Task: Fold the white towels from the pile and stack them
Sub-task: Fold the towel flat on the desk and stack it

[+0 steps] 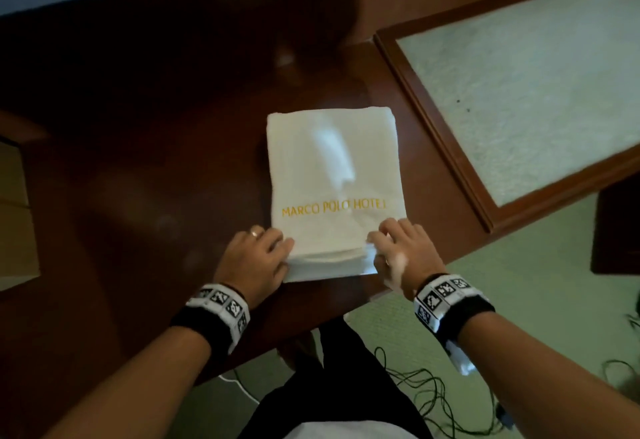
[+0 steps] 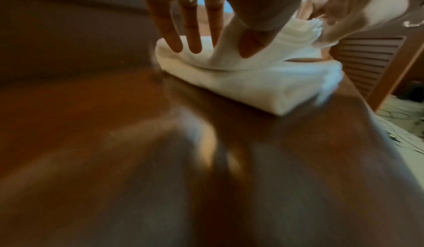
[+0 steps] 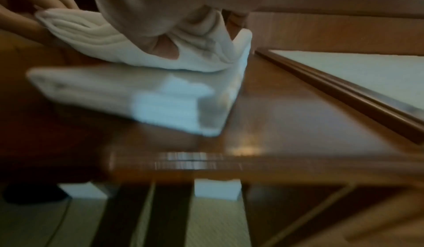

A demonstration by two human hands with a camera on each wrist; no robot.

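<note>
A folded white towel (image 1: 332, 175) with gold "MARCO POLO HOTEL" lettering lies on top of another folded towel (image 2: 275, 91) on the dark wooden table (image 1: 138, 161). My left hand (image 1: 258, 255) pinches the top towel's near left corner, fingers on top and thumb (image 2: 251, 46) under its edge. My right hand (image 1: 394, 251) pinches the near right corner, its thumb (image 3: 165, 49) tucked under the layers. In the right wrist view the top towel (image 3: 96, 31) is lifted a little at its near edge off the lower towel (image 3: 137, 95). No loose pile shows.
The stack sits close to the table's near right edge (image 1: 398, 296). A wood-framed pale panel (image 1: 519, 92) lies to the right. Below is green floor with tangled black cables (image 1: 433, 390). A dark piece of furniture (image 1: 616, 230) stands at the far right.
</note>
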